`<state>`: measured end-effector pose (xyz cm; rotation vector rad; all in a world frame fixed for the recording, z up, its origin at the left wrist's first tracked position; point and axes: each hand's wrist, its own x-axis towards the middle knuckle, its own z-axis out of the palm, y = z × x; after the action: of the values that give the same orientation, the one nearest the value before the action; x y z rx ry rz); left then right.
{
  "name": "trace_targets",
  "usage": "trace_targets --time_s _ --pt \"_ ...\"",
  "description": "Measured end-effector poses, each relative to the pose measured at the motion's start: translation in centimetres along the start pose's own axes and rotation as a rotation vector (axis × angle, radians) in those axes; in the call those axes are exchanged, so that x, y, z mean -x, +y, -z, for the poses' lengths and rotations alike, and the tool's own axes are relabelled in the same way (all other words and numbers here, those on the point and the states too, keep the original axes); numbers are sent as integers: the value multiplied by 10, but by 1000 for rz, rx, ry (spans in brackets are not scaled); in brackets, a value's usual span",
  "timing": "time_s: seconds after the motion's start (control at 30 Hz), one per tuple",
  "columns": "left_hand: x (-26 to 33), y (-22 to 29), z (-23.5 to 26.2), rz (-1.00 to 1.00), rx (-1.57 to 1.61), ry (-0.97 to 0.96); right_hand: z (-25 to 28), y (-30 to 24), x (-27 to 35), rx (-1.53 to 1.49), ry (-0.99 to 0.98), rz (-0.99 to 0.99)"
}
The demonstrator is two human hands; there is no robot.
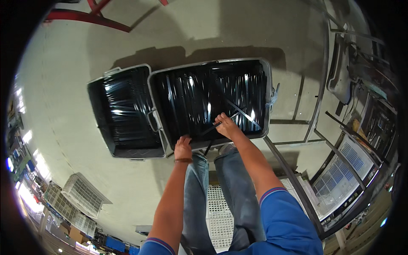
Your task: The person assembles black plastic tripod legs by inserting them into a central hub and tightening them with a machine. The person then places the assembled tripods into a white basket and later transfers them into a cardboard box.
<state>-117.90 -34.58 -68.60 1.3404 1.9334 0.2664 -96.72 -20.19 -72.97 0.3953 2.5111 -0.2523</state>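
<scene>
A large metal bin on the floor holds many long glossy black strips. My right hand reaches into its near side and is closed around one black strip that lies slanted across the pile. On the bin's near rim rests my left hand, fingers curled over the edge, a band on its wrist. A second, smaller metal bin of black strips stands touching the big one on its left.
My legs in blue jeans stand just below the bins on a white perforated panel. A metal frame rack rises at the right with white grille panels. More white grilles lie lower left. A red bar crosses top left.
</scene>
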Motion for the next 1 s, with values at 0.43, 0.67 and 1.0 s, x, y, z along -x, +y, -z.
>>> trace_targets --time_s 0.43,0.67,1.0 --pt "-4 -34 -33 -10 -91 -441 102 54 75 -862 903 -57" --pt "12 -4 30 322 298 -56 22 74 101 -922 625 -1168" --pt "-114 28 -14 362 -36 376 -32 71 29 -614 410 -1629"
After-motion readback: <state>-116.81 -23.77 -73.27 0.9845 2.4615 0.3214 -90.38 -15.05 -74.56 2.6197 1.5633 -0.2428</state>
